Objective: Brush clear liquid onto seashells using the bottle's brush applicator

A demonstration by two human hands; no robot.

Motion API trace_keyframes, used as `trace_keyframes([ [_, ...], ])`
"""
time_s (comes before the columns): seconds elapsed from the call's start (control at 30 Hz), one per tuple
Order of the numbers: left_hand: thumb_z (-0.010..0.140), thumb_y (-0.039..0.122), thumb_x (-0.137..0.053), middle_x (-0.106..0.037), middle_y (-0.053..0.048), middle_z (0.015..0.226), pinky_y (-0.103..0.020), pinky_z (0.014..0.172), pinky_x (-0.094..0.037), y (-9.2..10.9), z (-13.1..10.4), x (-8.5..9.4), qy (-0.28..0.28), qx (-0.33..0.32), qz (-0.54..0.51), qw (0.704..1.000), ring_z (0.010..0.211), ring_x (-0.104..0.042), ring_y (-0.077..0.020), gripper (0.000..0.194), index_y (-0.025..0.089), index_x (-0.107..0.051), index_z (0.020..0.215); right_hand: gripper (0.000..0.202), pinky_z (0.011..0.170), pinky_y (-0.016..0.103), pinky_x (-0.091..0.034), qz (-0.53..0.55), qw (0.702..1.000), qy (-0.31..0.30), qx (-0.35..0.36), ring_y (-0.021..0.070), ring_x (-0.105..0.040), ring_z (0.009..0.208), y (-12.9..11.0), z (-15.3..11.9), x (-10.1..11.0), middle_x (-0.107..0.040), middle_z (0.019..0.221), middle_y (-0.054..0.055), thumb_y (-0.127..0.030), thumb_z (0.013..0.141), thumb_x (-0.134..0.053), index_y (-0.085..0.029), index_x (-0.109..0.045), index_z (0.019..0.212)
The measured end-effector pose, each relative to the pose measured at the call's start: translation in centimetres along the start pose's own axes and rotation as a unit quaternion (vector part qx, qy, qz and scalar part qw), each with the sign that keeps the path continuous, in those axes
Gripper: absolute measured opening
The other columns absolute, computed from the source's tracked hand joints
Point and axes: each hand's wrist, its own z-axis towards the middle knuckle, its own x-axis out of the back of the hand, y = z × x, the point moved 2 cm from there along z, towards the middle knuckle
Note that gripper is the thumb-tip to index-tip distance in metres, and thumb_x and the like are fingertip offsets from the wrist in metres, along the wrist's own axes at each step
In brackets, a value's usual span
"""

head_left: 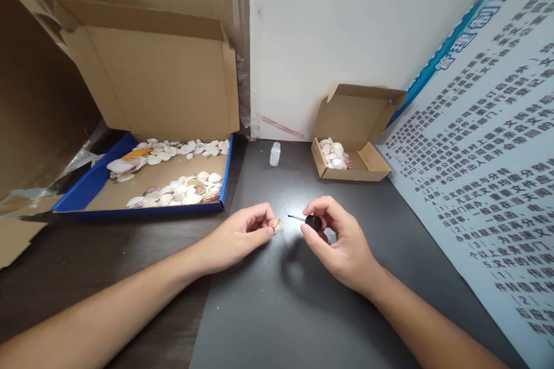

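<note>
Between the thumb and fingers of my left hand (244, 235) is a small brownish seashell (277, 226). My right hand (340, 240) pinches the round black cap of a brush applicator (313, 223). Its thin stem points left, with the dark tip a short way from the shell and not touching it. Beyond both hands a small glass bottle (274, 154) stands upright with its mouth uncovered, holding something whitish.
At the left lies a blue-sided cardboard box (108, 199), lid raised, with shells in two groups. A smaller cardboard box (357, 174) of white shells stands at the back right. A white panel (346, 23) rises behind, and a printed sheet (485, 144) slopes along the right.
</note>
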Motion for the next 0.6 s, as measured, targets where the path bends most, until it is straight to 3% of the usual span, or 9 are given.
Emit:
trace_keyframes([
  [0.13, 0.088, 0.032, -0.054, -0.043, 0.005, 0.070, -0.024, 0.056, -0.029, 0.09, -0.01, -0.02, 0.001, -0.002, 0.002, 1.000, 0.061, -0.034, -0.0096, 0.018, 0.019, -0.047, 0.079, 0.009, 0.053, 0.024, -0.042, 0.028, 1.000, -0.014, -0.002, 0.0123, -0.046, 0.060, -0.06, 0.03, -0.05, -0.048, 0.072, -0.003, -0.021, 0.089, -0.054, -0.023, -0.053, 0.097],
  [0.3, 0.088, 0.032, -0.055, -0.042, 0.005, 0.069, -0.023, 0.056, -0.029, -0.03, -0.03, 0.01, 0.004, 0.008, 0.009, 1.000, 0.061, -0.034, -0.0102, 0.017, 0.019, -0.048, 0.079, 0.013, 0.050, 0.023, -0.040, 0.003, 1.000, -0.006, -0.010, 0.0117, -0.043, 0.056, -0.21, -0.05, 0.01, -0.043, 0.069, -0.005, -0.019, 0.083, -0.059, -0.023, -0.053, 0.094],
  [0.43, 0.088, 0.031, -0.054, -0.042, 0.006, 0.069, -0.023, 0.057, -0.029, -0.12, -0.07, 0.02, 0.001, 0.008, 0.008, 1.000, 0.061, -0.034, -0.0101, 0.016, 0.019, -0.048, 0.079, 0.010, 0.056, 0.025, -0.043, 0.035, 0.999, -0.023, 0.005, 0.0130, -0.047, 0.061, -0.25, -0.20, 0.08, -0.048, 0.073, -0.003, -0.021, 0.090, -0.051, -0.023, -0.053, 0.099],
  [0.6, 0.089, 0.030, -0.054, -0.042, 0.006, 0.069, -0.023, 0.057, -0.029, 0.01, 0.03, 0.04, 0.000, 0.004, 0.006, 1.000, 0.061, -0.035, -0.0101, 0.016, 0.019, -0.048, 0.079, 0.013, 0.051, 0.023, -0.040, 0.015, 1.000, -0.011, -0.004, 0.0116, -0.043, 0.058, -0.09, -0.11, -0.01, -0.046, 0.073, -0.004, -0.018, 0.085, -0.058, -0.024, -0.053, 0.096],
])
